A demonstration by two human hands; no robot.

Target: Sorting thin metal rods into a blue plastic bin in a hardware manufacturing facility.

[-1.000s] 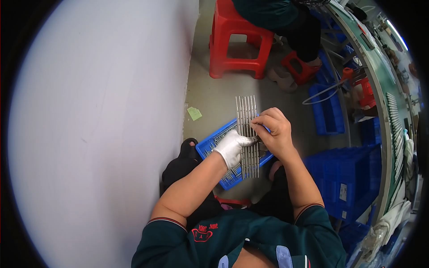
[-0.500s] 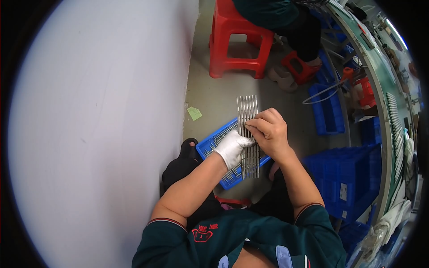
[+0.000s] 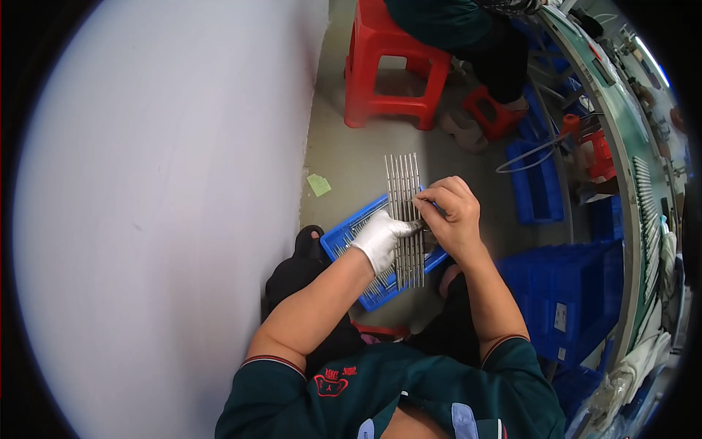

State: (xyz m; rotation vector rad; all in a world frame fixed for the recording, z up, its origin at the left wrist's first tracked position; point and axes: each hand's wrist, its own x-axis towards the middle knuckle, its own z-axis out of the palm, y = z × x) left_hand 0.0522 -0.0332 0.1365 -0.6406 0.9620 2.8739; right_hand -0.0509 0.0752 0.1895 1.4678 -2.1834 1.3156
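Observation:
Several thin metal rods [image 3: 404,179] stand side by side in a flat row above the blue tray. My left hand [image 3: 379,240], in a white glove with a darkened thumb, is closed round the row near its middle. My bare right hand [image 3: 455,212] is at the row's right edge, its thumb and forefinger pinched at the outermost rod. Whether the pinch grips that rod or only touches it is hard to see. Below, the blue tray [image 3: 378,301] holds many more metal rods, partly hidden by my left hand and the row.
A pale wall [image 3: 168,219] runs along my left. Ahead are a red stool [image 3: 387,102] and a seated person's legs [image 3: 504,66]. On the right, blue crates [image 3: 563,293] stand beneath a long green-topped workbench [image 3: 621,110]. A green paper scrap [image 3: 319,185] lies on the floor.
My right hand has shifted to the right, from over the row of rods to its right edge. My left hand keeps its hold in nearly the same place.

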